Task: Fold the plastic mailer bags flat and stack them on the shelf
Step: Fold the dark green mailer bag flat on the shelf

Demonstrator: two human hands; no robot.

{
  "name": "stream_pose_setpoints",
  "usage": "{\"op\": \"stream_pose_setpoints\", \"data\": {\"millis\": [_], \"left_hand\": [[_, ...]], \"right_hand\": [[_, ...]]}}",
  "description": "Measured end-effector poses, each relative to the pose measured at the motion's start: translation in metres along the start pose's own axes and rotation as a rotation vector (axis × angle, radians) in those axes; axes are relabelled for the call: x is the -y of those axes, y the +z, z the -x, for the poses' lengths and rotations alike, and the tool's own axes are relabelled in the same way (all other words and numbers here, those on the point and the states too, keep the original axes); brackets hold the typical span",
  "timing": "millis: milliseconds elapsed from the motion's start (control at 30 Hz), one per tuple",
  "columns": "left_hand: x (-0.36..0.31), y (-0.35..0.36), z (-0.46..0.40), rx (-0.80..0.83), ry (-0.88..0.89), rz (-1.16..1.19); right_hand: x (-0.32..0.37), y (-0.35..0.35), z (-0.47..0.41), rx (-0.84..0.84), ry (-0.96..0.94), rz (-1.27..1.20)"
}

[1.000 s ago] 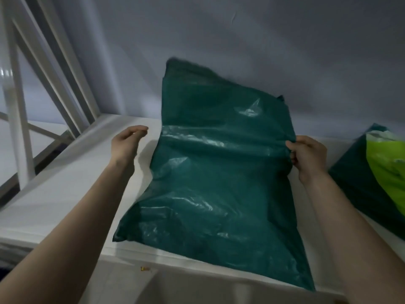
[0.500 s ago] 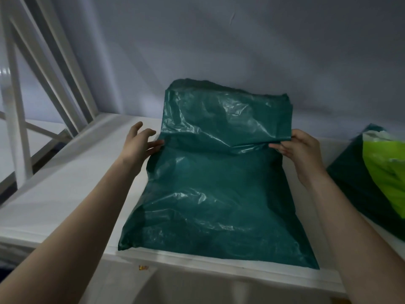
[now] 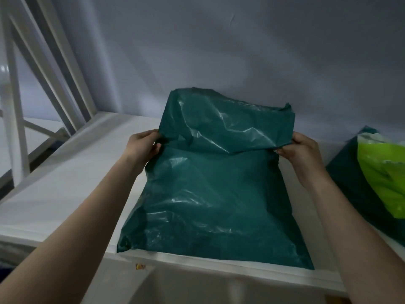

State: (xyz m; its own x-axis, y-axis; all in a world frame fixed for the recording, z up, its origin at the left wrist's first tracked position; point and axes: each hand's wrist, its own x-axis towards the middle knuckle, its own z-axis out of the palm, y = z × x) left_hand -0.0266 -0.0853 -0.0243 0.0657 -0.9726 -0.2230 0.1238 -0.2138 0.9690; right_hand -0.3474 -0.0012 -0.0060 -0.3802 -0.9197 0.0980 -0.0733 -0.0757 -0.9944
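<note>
A large dark green mailer bag lies on the white shelf, its near edge at the shelf's front lip. Its far half stands up against the grey wall and bends forward over the rest. My left hand pinches the bag's left edge at the crease. On the opposite edge, at the same height, my right hand grips the bag.
A lime green bag lies on another dark green bag at the shelf's right end. White slanted frame bars rise at the left. A small yellow scrap sits just below the shelf's front lip.
My left hand went from open beside the bag to gripping its left edge. The bag's upright far half has sunk and curled forward, and the bag slid a little farther onto the shelf.
</note>
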Motion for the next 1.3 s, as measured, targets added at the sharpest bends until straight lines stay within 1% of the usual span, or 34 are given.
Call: {"op": "stream_pose_setpoints", "data": {"millis": [100,267,333,433,500,533,600,633,733,833,933,1067,1133,1300], "left_hand": [[-0.001,0.001,0.002,-0.009,0.054,0.035],[-0.004,-0.006,-0.001,-0.036,0.092,0.246],[-0.001,-0.012,-0.002,-0.022,0.115,0.233],[0.004,-0.019,0.000,0.072,0.158,0.107],[-0.002,-0.019,0.008,0.015,0.087,0.058],[-0.004,-0.019,0.009,0.006,0.041,0.084],[-0.010,-0.018,0.013,0.024,-0.013,0.128],[-0.013,-0.019,0.016,0.027,-0.012,0.087],[-0.014,-0.020,0.025,0.021,0.042,-0.083],[-0.014,-0.019,0.032,0.005,0.073,-0.082],[-0.012,-0.026,0.041,-0.018,0.018,-0.115],[-0.012,-0.033,0.058,0.081,-0.047,-0.220],[-0.012,-0.035,0.067,0.083,-0.086,-0.243],[-0.010,-0.041,0.092,0.130,-0.137,-0.342]], "right_hand": [[0.001,-0.001,0.001,-0.009,-0.005,-0.005],[-0.001,-0.003,0.002,-0.054,0.014,-0.094],[-0.003,-0.004,0.001,-0.053,0.022,-0.083],[-0.001,-0.002,0.003,-0.012,0.045,-0.088],[0.003,-0.002,0.007,-0.006,0.080,-0.154],[0.006,-0.003,0.010,-0.006,0.106,-0.189],[0.008,-0.007,0.017,0.038,0.167,-0.229],[0.008,-0.010,0.019,0.063,0.197,-0.229],[0.011,-0.013,0.022,0.039,0.241,-0.151],[0.020,-0.009,0.030,-0.003,0.255,-0.086],[0.019,-0.011,0.034,0.023,0.222,0.055],[0.019,-0.010,0.049,0.002,0.330,0.204],[0.022,-0.007,0.058,0.021,0.353,0.277],[0.029,-0.006,0.077,0.000,0.358,0.405]]}}
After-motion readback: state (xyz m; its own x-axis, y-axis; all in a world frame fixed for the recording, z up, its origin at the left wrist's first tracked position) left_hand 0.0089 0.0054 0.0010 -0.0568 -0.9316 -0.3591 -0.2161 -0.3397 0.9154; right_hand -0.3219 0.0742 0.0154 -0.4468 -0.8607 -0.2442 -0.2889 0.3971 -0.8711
